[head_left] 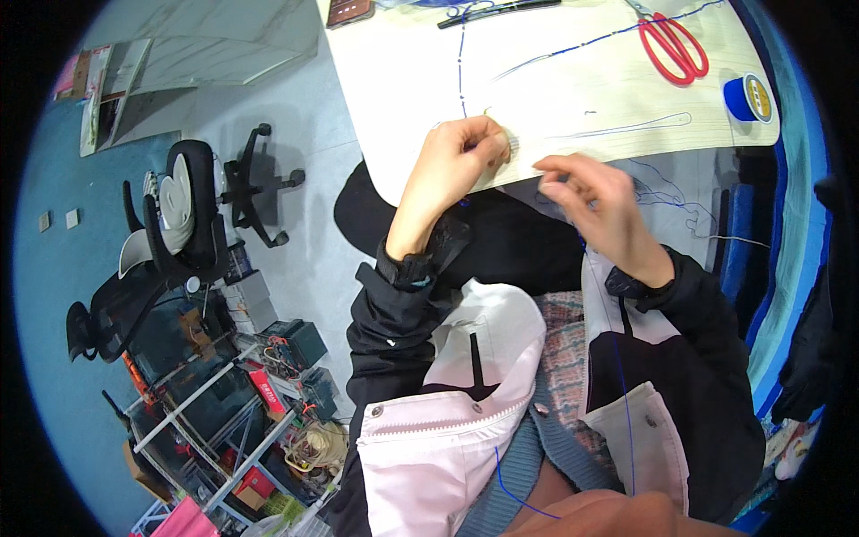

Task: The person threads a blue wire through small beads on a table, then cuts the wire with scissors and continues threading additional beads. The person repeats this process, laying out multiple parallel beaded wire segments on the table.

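My left hand (455, 159) rests at the table's near edge, thumb and fingers pinched together. A blue cord with small white bits spaced along it (461, 63) runs down the table into that hand; its end is hidden by the fingers. Just right of it, my right hand (598, 199) hovers past the table edge with fingers curled in and thumb close to them. What it pinches, if anything, is too small to make out. Below it, a thin blue thread (619, 362) hangs down across my jacket. A second blue cord (586, 44) lies slanting over the table.
Red-handled scissors (673, 52) and a blue thread spool (748, 98) lie on the pale table (394, 89) at right. A thin looped wire (640, 128) lies near its front edge, a black pen-like stick (501, 12) at the back. An office chair (170, 219) stands left.
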The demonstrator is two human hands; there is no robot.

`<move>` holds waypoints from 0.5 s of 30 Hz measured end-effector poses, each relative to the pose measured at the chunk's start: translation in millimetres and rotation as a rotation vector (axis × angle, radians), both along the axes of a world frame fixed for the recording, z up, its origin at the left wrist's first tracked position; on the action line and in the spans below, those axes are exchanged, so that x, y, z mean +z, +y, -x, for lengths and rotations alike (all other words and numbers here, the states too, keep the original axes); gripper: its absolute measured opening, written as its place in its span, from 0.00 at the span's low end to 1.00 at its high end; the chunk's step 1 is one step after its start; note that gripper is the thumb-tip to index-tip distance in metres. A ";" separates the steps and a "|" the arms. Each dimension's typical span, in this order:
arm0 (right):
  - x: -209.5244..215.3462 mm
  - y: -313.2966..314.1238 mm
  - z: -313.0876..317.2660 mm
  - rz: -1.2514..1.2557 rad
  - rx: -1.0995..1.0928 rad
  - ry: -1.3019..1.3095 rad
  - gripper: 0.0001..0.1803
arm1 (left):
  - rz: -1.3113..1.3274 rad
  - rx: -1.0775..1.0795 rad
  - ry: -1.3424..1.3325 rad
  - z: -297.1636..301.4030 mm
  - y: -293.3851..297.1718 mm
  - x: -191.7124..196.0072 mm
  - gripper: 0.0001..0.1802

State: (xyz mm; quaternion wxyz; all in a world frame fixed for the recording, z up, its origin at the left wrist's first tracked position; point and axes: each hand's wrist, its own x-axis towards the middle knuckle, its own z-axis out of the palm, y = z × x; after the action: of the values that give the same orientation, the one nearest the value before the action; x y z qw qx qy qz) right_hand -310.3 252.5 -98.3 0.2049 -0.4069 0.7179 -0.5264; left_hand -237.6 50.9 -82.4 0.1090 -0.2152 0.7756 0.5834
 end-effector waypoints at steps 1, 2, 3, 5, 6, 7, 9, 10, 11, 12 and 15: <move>-2.9 -9.1 -7.0 -0.006 0.014 -0.293 0.13 | -0.127 0.050 0.028 0.4 -2.2 1.6 0.08; -4.9 -16.1 -12.2 -0.021 0.042 -0.596 0.15 | -0.276 0.090 0.085 -0.3 -3.8 3.7 0.09; -6.2 -21.9 -13.9 0.033 0.057 -0.727 0.16 | -0.314 0.114 0.086 -1.6 -5.4 5.9 0.10; -7.1 -32.3 -16.9 0.112 0.068 -1.001 0.18 | -0.343 0.146 0.044 -3.3 -6.6 8.8 0.09; -7.0 -37.1 -20.7 0.175 0.092 -1.076 0.17 | -0.370 0.153 0.045 -3.8 -6.4 9.3 0.08; -7.2 -42.1 -24.7 0.219 0.088 -1.148 0.17 | -0.414 0.184 0.033 -3.7 -5.8 9.3 0.08; -8.4 -49.0 -30.4 0.255 0.111 -1.242 0.15 | -0.480 0.202 0.066 -6.1 -2.8 9.0 0.08; -9.7 -51.6 -33.0 0.256 0.092 -1.216 0.15 | -0.510 0.208 0.080 -6.7 -1.6 8.7 0.09; -11.5 -53.7 -34.8 0.250 0.078 -1.189 0.14 | -0.479 0.227 0.075 -6.4 -0.5 8.1 0.09; -13.2 -54.9 -36.4 0.247 0.053 -1.159 0.14 | -0.464 0.218 0.066 -7.1 -0.7 8.5 0.09; -17.5 -56.1 -37.1 0.234 0.021 -1.083 0.13 | -0.456 0.219 0.053 -8.3 -0.2 9.6 0.10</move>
State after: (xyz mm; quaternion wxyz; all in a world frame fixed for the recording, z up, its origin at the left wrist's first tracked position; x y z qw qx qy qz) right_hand -273.1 196.4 -115.8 0.5034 -0.1055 0.4424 -0.7347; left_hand -229.4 50.6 -72.7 0.0704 -0.2522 0.5986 0.7571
